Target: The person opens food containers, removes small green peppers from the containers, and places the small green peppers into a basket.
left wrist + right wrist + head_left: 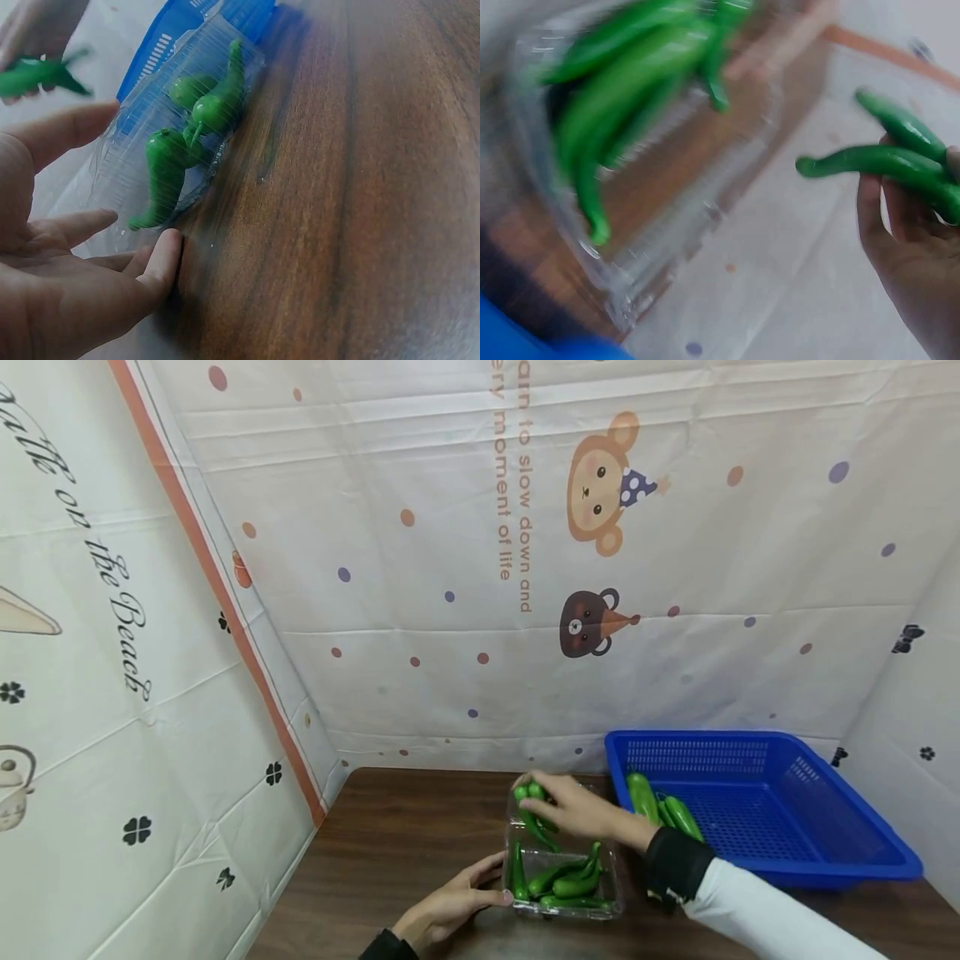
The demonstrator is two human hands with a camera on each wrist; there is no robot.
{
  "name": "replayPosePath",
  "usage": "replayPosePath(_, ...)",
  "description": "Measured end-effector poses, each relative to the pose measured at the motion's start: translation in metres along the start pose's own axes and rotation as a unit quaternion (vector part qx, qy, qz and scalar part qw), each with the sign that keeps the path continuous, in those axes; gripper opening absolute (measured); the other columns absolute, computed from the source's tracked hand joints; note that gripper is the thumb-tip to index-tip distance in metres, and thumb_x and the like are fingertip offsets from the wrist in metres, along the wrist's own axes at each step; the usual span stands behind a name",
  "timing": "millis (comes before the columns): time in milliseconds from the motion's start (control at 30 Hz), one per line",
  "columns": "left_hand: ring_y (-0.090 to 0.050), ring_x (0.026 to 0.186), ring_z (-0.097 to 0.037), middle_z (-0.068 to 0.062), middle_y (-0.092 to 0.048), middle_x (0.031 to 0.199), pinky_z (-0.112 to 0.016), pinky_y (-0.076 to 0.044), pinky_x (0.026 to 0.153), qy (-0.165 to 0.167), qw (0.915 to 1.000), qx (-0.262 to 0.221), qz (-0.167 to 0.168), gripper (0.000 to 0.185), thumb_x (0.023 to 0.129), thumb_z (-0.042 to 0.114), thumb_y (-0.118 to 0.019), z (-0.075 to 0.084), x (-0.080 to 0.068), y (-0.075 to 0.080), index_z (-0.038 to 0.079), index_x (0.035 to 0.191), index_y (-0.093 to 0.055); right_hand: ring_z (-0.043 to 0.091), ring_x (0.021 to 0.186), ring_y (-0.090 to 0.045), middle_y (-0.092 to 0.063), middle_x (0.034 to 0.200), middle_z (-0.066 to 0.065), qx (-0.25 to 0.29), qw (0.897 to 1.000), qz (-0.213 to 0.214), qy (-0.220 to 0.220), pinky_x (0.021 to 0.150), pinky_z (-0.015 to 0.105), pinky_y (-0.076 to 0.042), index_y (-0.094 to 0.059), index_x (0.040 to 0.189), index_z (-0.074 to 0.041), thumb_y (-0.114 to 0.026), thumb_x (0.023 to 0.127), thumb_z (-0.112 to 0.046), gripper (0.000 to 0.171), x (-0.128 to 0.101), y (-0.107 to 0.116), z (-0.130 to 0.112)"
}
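The dark wooden counter (420, 835) ends at a patterned cloth backdrop (465, 610) behind and to the left, with bare wood open on the left of the work and along the near edge. A clear plastic box (564, 906) sits near the middle of the counter, and a blue basket (757, 810) stands just beside it on the right, its far rim close to the backdrop.

The clear plastic box holds several green peppers (566, 881) lying piled along its floor. The blue basket holds a few more green peppers (663, 810) at its left end, the rest of its mesh floor bare.

The right hand (581, 810) hovers over the far end of the box, its fingers (900, 225) curled round two held peppers (528, 795), lifted clear of the pile. These are glossy, bright green, slim and curved, tapering to thin tips. The left hand (450, 906) rests on the counter at the box's near left corner, its fingers (161, 259) straight and relaxed, touching the plastic wall
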State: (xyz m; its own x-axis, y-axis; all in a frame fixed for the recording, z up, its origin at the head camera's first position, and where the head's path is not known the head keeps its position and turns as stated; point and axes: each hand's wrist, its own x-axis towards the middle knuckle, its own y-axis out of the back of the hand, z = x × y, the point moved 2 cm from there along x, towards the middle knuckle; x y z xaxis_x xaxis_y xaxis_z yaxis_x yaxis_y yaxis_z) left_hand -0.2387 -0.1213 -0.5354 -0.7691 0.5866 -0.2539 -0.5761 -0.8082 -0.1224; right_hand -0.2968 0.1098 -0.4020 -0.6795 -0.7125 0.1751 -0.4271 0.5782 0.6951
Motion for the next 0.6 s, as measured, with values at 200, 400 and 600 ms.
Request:
replayPosePath(200,-0.025,0.151,-0.049,-0.027,-0.026,0.164,-0.06,-0.031,0.122,0.001,0.9999,0.008,0.011,0.077,0.098,0.016,-0.068,0.0,-0.003,-0.001,0.008,0.162,-0.027,0.023,0.078,-0.066,-0.068,0.098,0.017,0.104,0.991,0.037,-0.07,0.076,0.035,-0.059,-0.051,0.136,0.006,-0.048,0.11,-0.022,0.038,0.002,0.072,0.013)
replayPosePath(400,-0.025,0.151,-0.05,-0.028,-0.026,0.163,-0.061,-0.031,0.121,0.006,0.9999,0.005,0.012,0.076,0.098,0.015,-0.069,-0.002,-0.005,-0.004,0.007,0.161,-0.028,0.017,0.076,-0.066,-0.066,0.099,0.014,0.123,0.97,0.111,-0.178,0.075,0.039,-0.063,-0.049,0.135,0.011,-0.05,0.109,-0.022,0.042,-0.016,0.128,0.033)
replayPosePath(600,-0.025,0.151,-0.049,-0.027,-0.025,0.164,-0.059,-0.033,0.121,0.003,0.9999,0.002,0.014,0.076,0.098,0.016,-0.068,-0.001,-0.003,-0.002,0.009,0.162,-0.028,0.025,0.092,-0.069,-0.065,0.106,0.021,0.105,0.949,0.084,-0.286,0.092,0.053,-0.06,-0.054,0.126,0.016,-0.051,0.108,-0.022,0.042,-0.045,0.154,0.058)
